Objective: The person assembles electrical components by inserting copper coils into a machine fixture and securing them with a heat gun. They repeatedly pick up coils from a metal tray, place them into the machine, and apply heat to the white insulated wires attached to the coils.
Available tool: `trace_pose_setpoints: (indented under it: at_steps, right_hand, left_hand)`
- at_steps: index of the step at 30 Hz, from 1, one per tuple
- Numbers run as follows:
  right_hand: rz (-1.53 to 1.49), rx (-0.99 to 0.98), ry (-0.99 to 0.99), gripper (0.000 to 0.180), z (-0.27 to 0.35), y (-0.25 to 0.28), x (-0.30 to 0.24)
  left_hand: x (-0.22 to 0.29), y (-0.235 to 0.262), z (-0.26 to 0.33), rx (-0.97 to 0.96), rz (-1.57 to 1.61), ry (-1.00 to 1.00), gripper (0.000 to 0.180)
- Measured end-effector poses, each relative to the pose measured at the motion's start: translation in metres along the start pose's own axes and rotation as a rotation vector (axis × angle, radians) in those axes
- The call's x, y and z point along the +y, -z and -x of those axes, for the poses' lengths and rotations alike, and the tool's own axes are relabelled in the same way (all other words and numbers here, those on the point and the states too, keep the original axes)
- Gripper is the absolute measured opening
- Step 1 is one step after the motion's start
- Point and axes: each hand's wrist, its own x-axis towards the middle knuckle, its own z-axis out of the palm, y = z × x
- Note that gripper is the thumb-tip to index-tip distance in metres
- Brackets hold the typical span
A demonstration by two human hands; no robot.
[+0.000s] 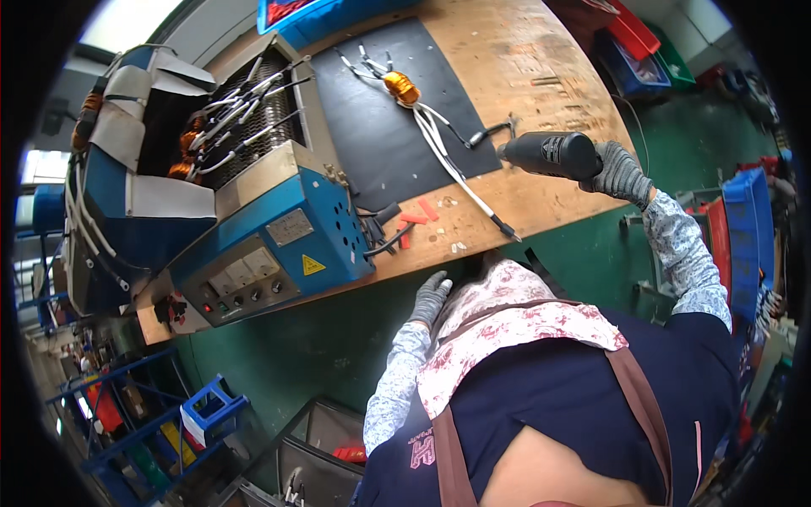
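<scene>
My right hand (621, 174), in a grey knit glove, is closed round a black heat gun (549, 155) above the right part of the wooden bench. Its nozzle faces left, close to a dark lead with a black sleeve (488, 135). That lead appears to run from a copper coil (402, 88) lying on the black mat (372, 135). White leads from the coil stretch toward the bench's near edge, one ending in a black tip (507, 230). Below that edge my gloved left hand (432, 299) hangs beside the apron, fingers extended and nothing visible in it.
A blue machine (279, 245) with a mesh conveyor (270, 127) bearing several coils stands at left. Red strips (414, 218) and black tube pieces (376, 221) lie beside it. A blue bin (296, 25) sits at the far edge; a blue stool (213, 410) stands below left.
</scene>
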Motion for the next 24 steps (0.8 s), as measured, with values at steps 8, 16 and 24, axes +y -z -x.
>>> trace_pose_setpoints:
  at_steps: [8, 16, 24]
  right_hand:
    - [-0.215, -0.089, -0.14, 0.04, 0.124, -0.039, -0.017]
    - [-0.123, -0.042, -0.173, 0.039, 0.142, -0.076, -0.044]
    - [-0.219, -0.075, -0.158, 0.034, 0.135, -0.094, -0.037]
  left_hand:
    - [-0.154, 0.06, 0.001, 0.021, 0.02, 0.354, 0.039]
    - [-0.252, 0.107, 0.075, 0.105, 0.328, 0.409, 0.037]
    - [-0.288, 0.119, 0.15, 0.343, 0.573, 0.332, 0.033]
